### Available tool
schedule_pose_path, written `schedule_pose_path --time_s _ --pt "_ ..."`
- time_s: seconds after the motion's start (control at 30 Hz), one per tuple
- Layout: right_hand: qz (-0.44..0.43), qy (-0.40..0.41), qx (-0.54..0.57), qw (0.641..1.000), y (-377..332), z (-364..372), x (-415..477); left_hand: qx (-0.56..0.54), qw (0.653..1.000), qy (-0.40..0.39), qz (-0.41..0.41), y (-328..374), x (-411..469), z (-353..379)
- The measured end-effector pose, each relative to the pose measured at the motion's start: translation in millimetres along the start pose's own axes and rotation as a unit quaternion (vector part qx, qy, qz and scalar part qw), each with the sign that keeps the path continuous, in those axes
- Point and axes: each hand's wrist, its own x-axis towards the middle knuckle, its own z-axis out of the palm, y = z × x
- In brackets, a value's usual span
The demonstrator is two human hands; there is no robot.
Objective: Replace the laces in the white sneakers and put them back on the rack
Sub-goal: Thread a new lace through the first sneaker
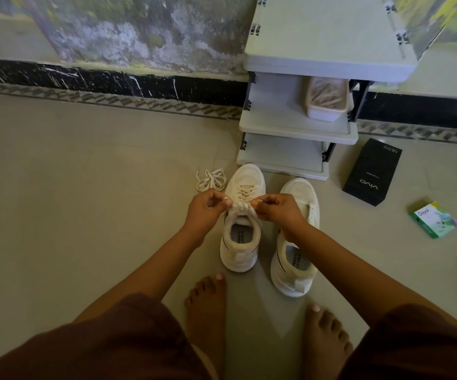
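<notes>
Two hands meet over one white mesh sneaker [245, 176], standing on the beige tiled floor [84, 187] before the grey plastic shoe rack [298, 130]; left hand [208, 211] and right hand [276, 209], wrists bent down, fingers curled, each pinch its cream flat lace [245, 207] at the top eyelets; second white sneaker [301, 192] stands alongside.
</notes>
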Motion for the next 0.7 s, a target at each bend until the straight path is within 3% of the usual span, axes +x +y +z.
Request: schedule_pose_path --time_s 0.37,0.7 --pt "-0.046 0.055 -0.274 0.959 7 -13 1 0.033 0.988 0.1 -0.112 -12 0 -14" --pt "-0.018 0.095 -0.347 0.933 18 -11 12 0.032 0.97 0.16 -0.181 -21 0 -10"
